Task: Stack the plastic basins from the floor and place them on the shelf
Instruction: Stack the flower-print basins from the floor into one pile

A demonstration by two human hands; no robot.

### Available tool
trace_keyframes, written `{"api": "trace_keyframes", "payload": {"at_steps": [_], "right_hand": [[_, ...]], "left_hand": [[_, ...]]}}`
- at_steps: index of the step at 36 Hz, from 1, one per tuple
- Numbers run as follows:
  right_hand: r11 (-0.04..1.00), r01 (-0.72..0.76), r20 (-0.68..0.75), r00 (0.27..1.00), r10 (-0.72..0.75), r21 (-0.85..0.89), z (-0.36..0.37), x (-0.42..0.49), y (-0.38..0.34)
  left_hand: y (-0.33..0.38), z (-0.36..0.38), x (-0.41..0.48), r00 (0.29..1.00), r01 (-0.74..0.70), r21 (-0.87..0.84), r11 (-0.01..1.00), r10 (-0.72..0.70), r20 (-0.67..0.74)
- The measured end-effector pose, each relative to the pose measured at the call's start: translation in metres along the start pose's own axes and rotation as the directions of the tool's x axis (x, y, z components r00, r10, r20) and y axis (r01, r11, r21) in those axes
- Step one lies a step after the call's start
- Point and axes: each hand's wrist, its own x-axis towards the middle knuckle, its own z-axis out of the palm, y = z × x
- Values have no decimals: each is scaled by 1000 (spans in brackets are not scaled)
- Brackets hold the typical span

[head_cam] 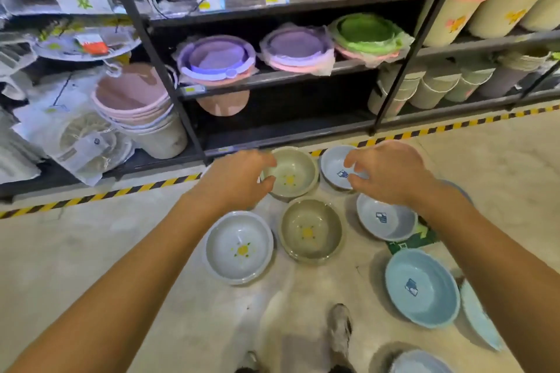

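Several plastic basins lie upright on the floor in front of a black shelf (272,79). A pale green basin (295,171) and a grey-blue basin (333,165) sit nearest the shelf. Closer to me are a grey basin with a yellow flower (239,247), an olive basin (310,232), a grey-blue basin with a label (386,216) and a light blue basin (422,288). My left hand (239,179) hovers open at the pale green basin's left rim. My right hand (391,172) hangs open over the far grey-blue basin. Neither hand holds anything.
The shelf carries wrapped purple, pink and green basins (297,48), pink tubs (133,100) at left and stacked buckets (436,85) at right. Yellow-black tape (100,197) runs along the floor before it. My shoes (341,333) stand near the bottom. More blue basins (478,318) lie at right.
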Motion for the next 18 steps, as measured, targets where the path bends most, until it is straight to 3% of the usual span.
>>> {"api": "trace_keyframes", "payload": {"at_steps": [5, 8, 18], "right_hand": [[995, -30, 110, 994, 20, 93, 78, 56, 45], [997, -46, 147, 989, 36, 60, 143, 90, 68], [981, -188, 185, 967, 177, 43, 426, 178, 135]], "left_hand": [[-8, 83, 65, 995, 86, -61, 994, -84, 46], [-20, 152, 101, 991, 127, -113, 985, -120, 65], [-90, 424, 200, 993, 93, -131, 987, -82, 91]]}}
